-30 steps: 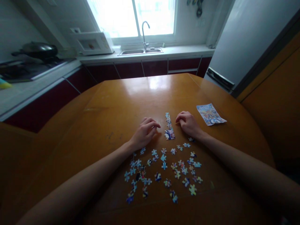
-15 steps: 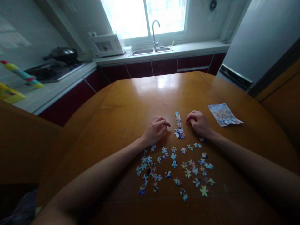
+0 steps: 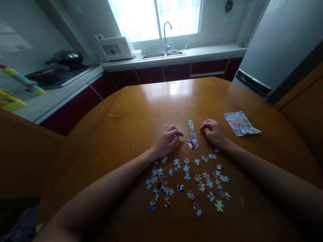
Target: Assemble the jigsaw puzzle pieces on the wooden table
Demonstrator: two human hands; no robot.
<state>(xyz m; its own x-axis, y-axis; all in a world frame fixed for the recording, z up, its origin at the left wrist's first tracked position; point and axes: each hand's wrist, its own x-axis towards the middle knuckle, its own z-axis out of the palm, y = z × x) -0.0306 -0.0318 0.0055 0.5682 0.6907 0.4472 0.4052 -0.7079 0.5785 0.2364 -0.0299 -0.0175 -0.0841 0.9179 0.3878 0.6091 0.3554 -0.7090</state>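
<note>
Between my two hands lies a narrow joined strip of jigsaw pieces (image 3: 193,144), wider at its near end. My left hand (image 3: 169,138) rests on the table just left of the strip, fingers loosely bent and apart, holding nothing that I can see. To the right of the strip my right hand (image 3: 212,131) rests with its fingers curled in together; no piece shows in it. Neither hand touches the strip. Many loose jigsaw pieces (image 3: 187,176) lie scattered nearer to me, between my forearms. A creased picture sheet (image 3: 241,124) lies right of my right hand.
All of this is on a brown wooden table (image 3: 151,101). Beyond it are a counter with a sink (image 3: 153,55), a tap (image 3: 165,37) and a white microwave (image 3: 114,48). A pan (image 3: 67,57) sits on the hob at left; a fridge (image 3: 282,43) stands at right.
Both hands, the strip and the loose pieces keep their places. Only a very slight shift of the camera shows.
</note>
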